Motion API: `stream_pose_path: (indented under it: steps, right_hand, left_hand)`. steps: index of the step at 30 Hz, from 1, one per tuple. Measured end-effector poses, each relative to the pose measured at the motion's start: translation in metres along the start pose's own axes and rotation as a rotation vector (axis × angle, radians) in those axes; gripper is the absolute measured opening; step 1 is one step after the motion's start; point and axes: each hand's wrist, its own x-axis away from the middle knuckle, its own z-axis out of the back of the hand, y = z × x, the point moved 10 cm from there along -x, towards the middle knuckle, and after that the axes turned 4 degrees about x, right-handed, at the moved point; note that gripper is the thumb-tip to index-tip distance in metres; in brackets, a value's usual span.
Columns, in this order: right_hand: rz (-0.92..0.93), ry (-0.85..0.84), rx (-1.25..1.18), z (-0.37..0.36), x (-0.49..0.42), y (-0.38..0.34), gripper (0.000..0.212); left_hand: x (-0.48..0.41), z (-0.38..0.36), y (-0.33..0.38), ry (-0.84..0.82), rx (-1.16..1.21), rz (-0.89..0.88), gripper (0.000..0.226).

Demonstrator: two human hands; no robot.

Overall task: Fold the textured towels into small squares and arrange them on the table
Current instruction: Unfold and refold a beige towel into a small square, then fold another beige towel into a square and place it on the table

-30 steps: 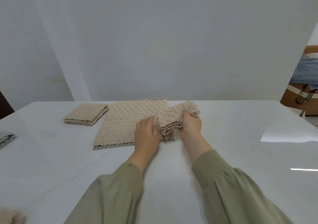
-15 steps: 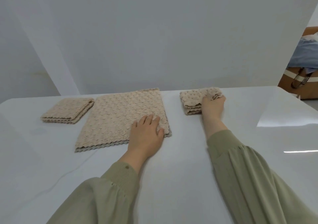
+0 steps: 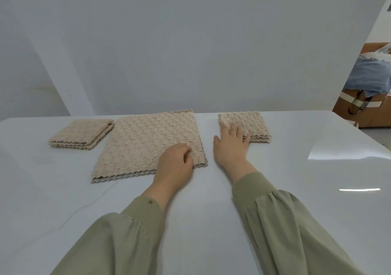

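Left hand (image 3: 175, 162) fingers curled, pinching near-right corner of flat towel (image 3: 146, 141). Right hand (image 3: 230, 148) flat, fingertips on folded towel (image 3: 254, 124). Strap (image 3: 359, 106) lettering unreadable.

Towels: three. Two folded squares, left square (image 3: 81, 134) and right square (image 3: 251, 124); one larger flat towel (image 3: 148, 141). Grips: two, left grip (image 3: 175, 167), right grip (image 3: 230, 148). Bench (image 3: 296, 190): one. Cardboard box (image 3: 372, 114): one.

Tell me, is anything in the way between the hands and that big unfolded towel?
Nothing visible. The left hand lies on the unfolded towel, fingers curled at its near right corner. The right hand rests its fingers on the folded towel on the right; only bare table separates it from the unfolded one.
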Motion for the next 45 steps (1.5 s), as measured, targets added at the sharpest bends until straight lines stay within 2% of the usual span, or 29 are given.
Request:
stream_pose_path:
  steps: [2, 4, 7, 9, 11, 14, 19, 22, 25, 29, 33, 39, 45]
  right_hand:
    - [0.023, 0.044, -0.04, 0.007, 0.014, -0.013, 0.057]
    - [0.08, 0.061, -0.063, 0.011, 0.031, -0.032, 0.056]
    - [0.183, 0.077, -0.056, 0.014, 0.06, -0.059, 0.052]
    - [0.25, 0.081, -0.031, 0.014, 0.078, -0.079, 0.05]
    - [0.295, 0.081, -0.062, 0.012, 0.092, -0.095, 0.048]
    - [0.353, 0.074, -0.128, 0.007, 0.12, -0.126, 0.046]
    - [0.424, 0.057, -0.082, -0.006, 0.143, -0.161, 0.047]
    - [0.443, 0.1, -0.047, -0.003, 0.139, -0.163, 0.039]
    - [0.447, 0.144, -0.077, 0.005, 0.138, -0.16, 0.025]
    - [0.462, 0.206, -0.133, 0.009, 0.136, -0.16, 0.028]
    - [0.459, 0.166, -0.139, 0.002, 0.132, -0.157, 0.035]
    - [0.469, 0.126, -0.163, 0.0, 0.131, -0.156, 0.023]
    - [0.49, 0.103, -0.125, 0.002, 0.134, -0.159, 0.028]
  left_hand:
    - [0.008, 0.016, -0.001, 0.08, 0.102, 0.029, 0.024]
    - [0.019, 0.024, -0.005, 0.079, 0.139, 0.061, 0.026]
    - [0.039, 0.032, -0.023, 0.002, -0.074, 0.049, 0.037]
    - [0.056, 0.045, -0.055, -0.042, -0.249, 0.115, 0.037]
    - [0.066, 0.064, -0.08, -0.028, -0.301, 0.145, 0.039]
    - [0.082, 0.092, -0.109, 0.008, -0.264, 0.189, 0.04]
    - [0.09, 0.118, -0.131, 0.1, -0.141, 0.21, 0.039]
    - [0.084, 0.119, -0.118, 0.127, -0.068, 0.137, 0.028]
    - [0.083, 0.107, -0.099, 0.059, -0.027, 0.023, 0.017]
    - [0.082, 0.094, -0.097, 0.007, -0.046, -0.024, 0.031]
    - [0.074, 0.091, -0.096, 0.014, -0.041, -0.013, 0.025]
    - [0.076, 0.086, -0.095, -0.042, -0.073, -0.003, 0.039]
    - [0.075, 0.085, -0.094, -0.064, -0.102, -0.005, 0.044]
